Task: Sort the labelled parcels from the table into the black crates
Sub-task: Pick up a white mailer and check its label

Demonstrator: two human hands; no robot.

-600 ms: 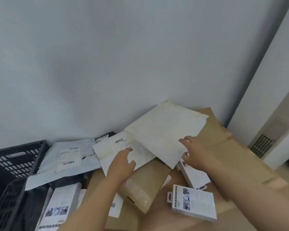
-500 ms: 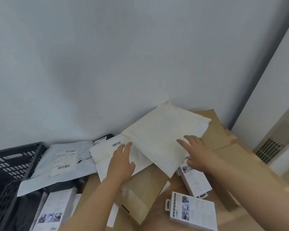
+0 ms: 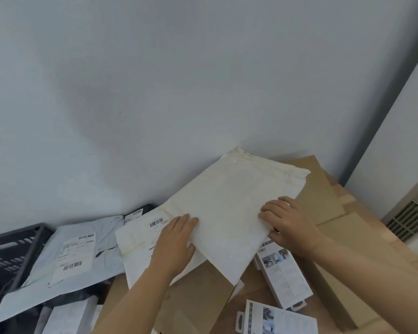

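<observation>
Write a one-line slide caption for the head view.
Both hands take hold of a large cream padded envelope lying over labelled parcels.
</observation>
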